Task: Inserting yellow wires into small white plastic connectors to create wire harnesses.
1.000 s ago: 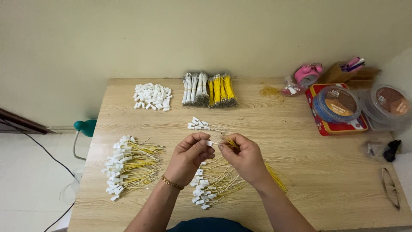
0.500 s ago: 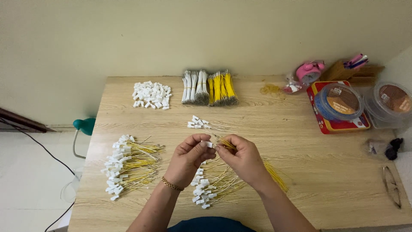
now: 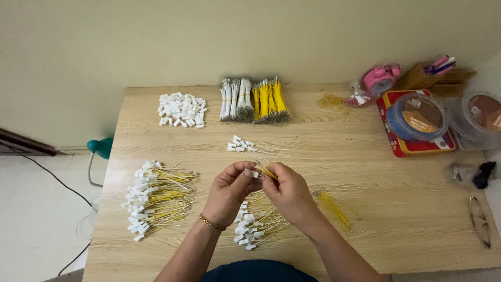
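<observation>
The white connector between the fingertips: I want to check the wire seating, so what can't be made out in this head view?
- White connector: too small; its slots are unreadable.
- Yellow wire: its end is hidden by the right hand.
- Left hand: seen from the back, so its grip is covered.
- Round tub: cut off by the right edge.

A pale wooden surface (image 3: 396, 209) is sitting against a cream wall (image 3: 250, 36). At the back, a pile of small white plastic pieces (image 3: 181, 109) is lying near bundles of silver wires (image 3: 236, 100) and bundles of yellow wires (image 3: 269, 99), which are lying side by side. To the right, a round clear tub with a blue rim (image 3: 417, 116) is resting on a red flat box (image 3: 412, 146). A pink round thing (image 3: 381, 78) is sitting behind it. A pair of thin glasses (image 3: 480, 221) is lying near the right edge. On the left, a big heap of yellow wires with white ends (image 3: 154, 198) is spreading out.
</observation>
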